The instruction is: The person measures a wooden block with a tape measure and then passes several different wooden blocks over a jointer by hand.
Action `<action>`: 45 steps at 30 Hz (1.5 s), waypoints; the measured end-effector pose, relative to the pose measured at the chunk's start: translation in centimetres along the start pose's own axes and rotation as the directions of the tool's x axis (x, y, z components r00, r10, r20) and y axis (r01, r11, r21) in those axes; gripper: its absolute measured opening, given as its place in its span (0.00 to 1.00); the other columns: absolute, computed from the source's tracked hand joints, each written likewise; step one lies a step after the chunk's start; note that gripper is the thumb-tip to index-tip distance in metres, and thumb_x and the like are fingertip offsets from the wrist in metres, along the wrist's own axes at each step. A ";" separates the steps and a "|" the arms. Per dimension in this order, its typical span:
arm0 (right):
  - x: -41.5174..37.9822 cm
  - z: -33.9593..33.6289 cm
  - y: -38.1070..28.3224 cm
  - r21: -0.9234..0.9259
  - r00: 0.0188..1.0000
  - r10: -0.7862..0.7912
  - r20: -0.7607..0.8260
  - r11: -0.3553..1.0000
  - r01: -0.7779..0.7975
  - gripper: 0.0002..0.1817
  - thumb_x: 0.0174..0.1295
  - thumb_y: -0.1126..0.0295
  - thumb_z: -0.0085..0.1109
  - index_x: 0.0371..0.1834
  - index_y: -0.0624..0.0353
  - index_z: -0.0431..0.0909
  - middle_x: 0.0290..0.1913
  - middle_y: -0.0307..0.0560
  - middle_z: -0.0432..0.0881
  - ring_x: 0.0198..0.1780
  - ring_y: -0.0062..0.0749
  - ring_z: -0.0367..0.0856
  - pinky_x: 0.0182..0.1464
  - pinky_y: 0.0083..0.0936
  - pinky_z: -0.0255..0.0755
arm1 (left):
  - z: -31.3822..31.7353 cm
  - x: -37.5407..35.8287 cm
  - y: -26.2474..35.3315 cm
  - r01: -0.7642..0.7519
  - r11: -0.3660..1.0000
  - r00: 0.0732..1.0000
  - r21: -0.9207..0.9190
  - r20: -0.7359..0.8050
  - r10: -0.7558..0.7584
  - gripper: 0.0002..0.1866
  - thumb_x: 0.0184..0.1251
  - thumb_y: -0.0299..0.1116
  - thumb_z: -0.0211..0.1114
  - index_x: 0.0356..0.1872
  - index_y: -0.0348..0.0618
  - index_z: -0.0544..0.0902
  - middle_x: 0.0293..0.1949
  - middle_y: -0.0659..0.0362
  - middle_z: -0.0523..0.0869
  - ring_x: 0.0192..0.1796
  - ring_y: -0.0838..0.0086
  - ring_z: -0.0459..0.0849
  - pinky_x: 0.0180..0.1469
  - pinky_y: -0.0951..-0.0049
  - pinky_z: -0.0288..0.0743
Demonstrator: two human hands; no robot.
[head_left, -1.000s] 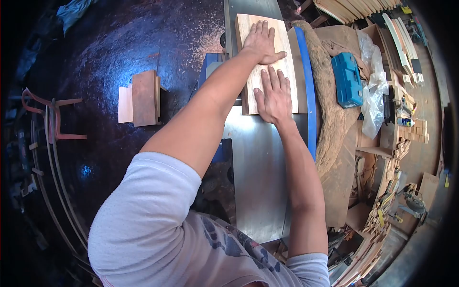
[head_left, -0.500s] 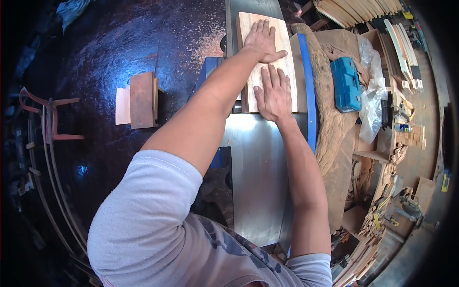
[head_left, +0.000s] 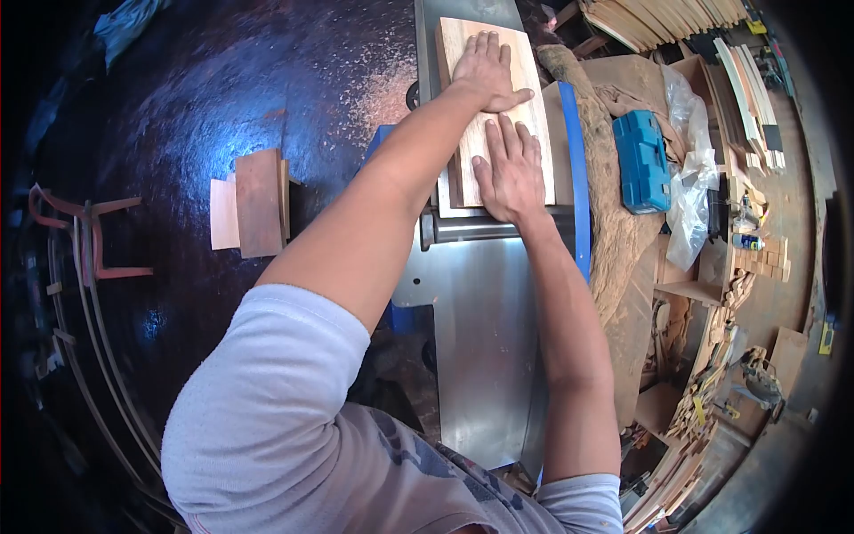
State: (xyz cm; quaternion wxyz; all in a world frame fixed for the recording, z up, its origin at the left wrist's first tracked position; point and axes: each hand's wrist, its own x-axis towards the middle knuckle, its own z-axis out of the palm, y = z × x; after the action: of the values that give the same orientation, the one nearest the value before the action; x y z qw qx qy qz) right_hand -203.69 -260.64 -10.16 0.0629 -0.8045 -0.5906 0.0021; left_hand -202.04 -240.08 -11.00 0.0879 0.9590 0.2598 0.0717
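Note:
A thick pale wooden board (head_left: 522, 60) lies flat on the metal bed (head_left: 485, 338) of a jointer. My left hand (head_left: 487, 73) presses on the board's far half, fingers stretched forward and thumb out to the right. Just behind it, my right hand (head_left: 513, 173) rests flat near the board's close end, its fingers also extended. Neither hand is wrapped around the wood. Between the board's near end and the near bed, a dark cutter slot (head_left: 476, 229) shows. The blue-edged fence (head_left: 574, 169) stands along the right side.
Stacked wood blocks (head_left: 260, 203) stand on the dark floor to the left, by a reddish chair frame (head_left: 89, 214). Wood shavings (head_left: 387, 93) lie left of the machine. To the right are a rough log slab (head_left: 614, 214), a teal tool case (head_left: 642, 162) and clear plastic (head_left: 692, 209).
Both hands and the board have moved forward along the bed relative to the machine. The cutter slot behind the board now shows. The view has shifted slightly.

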 end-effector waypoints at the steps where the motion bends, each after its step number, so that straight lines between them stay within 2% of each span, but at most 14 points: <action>1: 0.7 0.0 0.2 -0.011 1.000 0.000 0.002 1.000 0.000 0.39 0.78 0.48 0.47 0.86 0.59 0.62 0.87 0.59 0.57 0.86 0.65 0.52 0.87 0.60 0.42 | 0.1 0.6 -0.4 -0.005 1.000 1.000 -0.018 -0.016 0.005 0.55 0.74 0.71 0.54 0.84 0.30 0.60 0.86 0.35 0.53 0.89 0.44 0.48 0.89 0.50 0.40; 4: 3.4 0.5 0.8 -0.022 0.997 -0.048 -0.066 0.999 0.046 0.38 0.78 0.49 0.47 0.84 0.63 0.63 0.85 0.63 0.60 0.82 0.71 0.58 0.84 0.61 0.48 | 0.5 2.8 -2.7 -0.030 0.985 0.972 -0.172 -0.237 -0.012 0.51 0.70 0.65 0.63 0.80 0.29 0.65 0.84 0.32 0.57 0.88 0.42 0.51 0.88 0.48 0.43; 7: 6.6 0.8 0.5 -0.009 0.999 -0.010 -0.031 1.000 0.009 0.39 0.79 0.48 0.44 0.86 0.63 0.60 0.86 0.63 0.58 0.83 0.71 0.56 0.85 0.61 0.47 | -1.4 0.9 -4.6 0.281 0.917 0.911 -0.283 -0.221 -0.347 0.53 0.70 0.64 0.62 0.84 0.30 0.60 0.84 0.30 0.55 0.88 0.41 0.48 0.89 0.45 0.36; 9: 9.4 1.6 -1.7 -0.047 0.998 0.061 0.001 0.997 -0.061 0.40 0.81 0.46 0.41 0.87 0.62 0.58 0.88 0.63 0.56 0.86 0.71 0.53 0.87 0.60 0.45 | 0.9 -0.3 -7.7 0.346 0.766 0.824 -0.542 -0.214 -0.524 0.55 0.64 0.63 0.69 0.77 0.23 0.66 0.79 0.25 0.63 0.84 0.38 0.59 0.86 0.50 0.52; 13: 13.1 -0.6 -7.7 0.039 0.992 0.032 0.120 0.999 -0.037 0.37 0.81 0.49 0.45 0.83 0.65 0.64 0.84 0.66 0.63 0.84 0.68 0.59 0.86 0.54 0.50 | -1.1 -3.4 -13.5 0.587 0.274 0.755 -0.762 0.392 -0.526 0.56 0.70 0.71 0.64 0.67 0.11 0.75 0.67 0.22 0.78 0.74 0.39 0.78 0.78 0.56 0.68; 15: 13.4 -2.3 -10.2 0.423 0.961 -0.161 0.226 0.905 0.052 0.33 0.79 0.55 0.51 0.79 0.67 0.69 0.77 0.68 0.73 0.79 0.60 0.70 0.82 0.45 0.61 | 0.1 -3.5 -16.4 0.624 0.371 0.741 -0.687 0.371 -0.560 0.54 0.72 0.73 0.61 0.62 0.13 0.80 0.64 0.24 0.82 0.72 0.41 0.81 0.74 0.56 0.73; 17: 8.8 -6.1 -15.4 0.671 0.992 -0.116 0.050 0.740 0.052 0.28 0.77 0.61 0.56 0.75 0.66 0.73 0.70 0.66 0.80 0.70 0.57 0.80 0.75 0.41 0.72 | 0.0 -4.6 -18.7 0.658 0.460 0.713 -0.597 0.298 -0.634 0.55 0.73 0.74 0.59 0.61 0.14 0.81 0.62 0.24 0.83 0.69 0.40 0.84 0.75 0.56 0.73; 19: 1.3 -7.6 -19.0 0.723 0.978 -0.069 -0.194 0.664 0.191 0.27 0.76 0.63 0.58 0.75 0.64 0.74 0.68 0.63 0.83 0.64 0.59 0.85 0.70 0.44 0.76 | -3.8 -9.1 -20.3 0.626 0.313 0.738 -0.714 0.414 -0.532 0.53 0.76 0.73 0.56 0.65 0.17 0.80 0.63 0.27 0.84 0.70 0.45 0.84 0.74 0.55 0.74; 23: -15.4 -14.2 -21.6 0.932 0.996 0.068 0.054 0.355 -0.075 0.22 0.77 0.67 0.60 0.69 0.68 0.81 0.62 0.58 0.89 0.55 0.43 0.91 0.64 0.35 0.81 | -10.9 -24.0 -20.3 0.506 -0.406 0.763 -0.761 0.614 -0.199 0.40 0.85 0.60 0.53 0.72 0.25 0.75 0.49 0.44 0.88 0.49 0.64 0.90 0.52 0.66 0.86; 25: -23.2 -11.7 -21.9 0.966 0.962 0.249 0.117 0.197 -0.168 0.22 0.78 0.66 0.60 0.67 0.71 0.82 0.60 0.58 0.90 0.53 0.36 0.91 0.60 0.32 0.82 | -10.9 -33.4 -21.3 0.408 -0.906 0.834 -0.115 0.450 0.318 0.39 0.86 0.55 0.51 0.76 0.23 0.66 0.44 0.53 0.78 0.41 0.68 0.81 0.44 0.66 0.81; 27: -30.0 -9.0 -22.3 0.957 0.863 0.453 0.225 0.062 -0.282 0.24 0.79 0.63 0.61 0.68 0.72 0.81 0.58 0.58 0.90 0.52 0.34 0.90 0.59 0.32 0.82 | -11.8 -39.8 -19.9 0.406 -0.902 0.877 0.145 0.216 0.430 0.41 0.84 0.55 0.49 0.80 0.23 0.59 0.44 0.54 0.72 0.41 0.69 0.76 0.43 0.65 0.76; 30: -36.2 -7.3 -22.8 0.921 0.796 0.543 0.267 0.098 -0.376 0.25 0.80 0.61 0.60 0.68 0.73 0.81 0.58 0.57 0.90 0.50 0.32 0.89 0.59 0.31 0.81 | -14.2 -47.5 -16.5 0.356 -0.929 0.928 0.097 0.082 0.364 0.40 0.85 0.55 0.46 0.79 0.24 0.61 0.43 0.53 0.73 0.40 0.69 0.76 0.42 0.65 0.75; 37: -40.9 -9.9 -27.9 0.934 0.916 0.393 0.081 0.292 -0.208 0.22 0.80 0.67 0.58 0.68 0.73 0.81 0.58 0.57 0.90 0.50 0.32 0.89 0.60 0.30 0.81 | -16.5 -60.1 -12.3 0.346 -0.932 0.938 0.107 -0.041 0.344 0.38 0.84 0.56 0.49 0.74 0.26 0.65 0.40 0.54 0.74 0.39 0.67 0.77 0.43 0.63 0.75; 45: -43.3 -8.9 -33.5 0.944 0.935 0.286 0.209 0.190 -0.270 0.21 0.80 0.65 0.58 0.67 0.71 0.82 0.58 0.56 0.90 0.52 0.36 0.90 0.58 0.30 0.81 | -15.3 -66.0 -13.1 0.350 -0.937 0.934 0.021 -0.087 0.347 0.38 0.86 0.53 0.49 0.80 0.29 0.60 0.41 0.53 0.78 0.42 0.65 0.80 0.48 0.64 0.76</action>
State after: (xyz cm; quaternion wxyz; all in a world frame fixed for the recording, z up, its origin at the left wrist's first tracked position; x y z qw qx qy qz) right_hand -247.92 -292.79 -0.95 0.5433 -0.6886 -0.3088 0.3679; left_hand -267.58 -260.65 -4.82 -0.9844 0.0803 0.1299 -0.0877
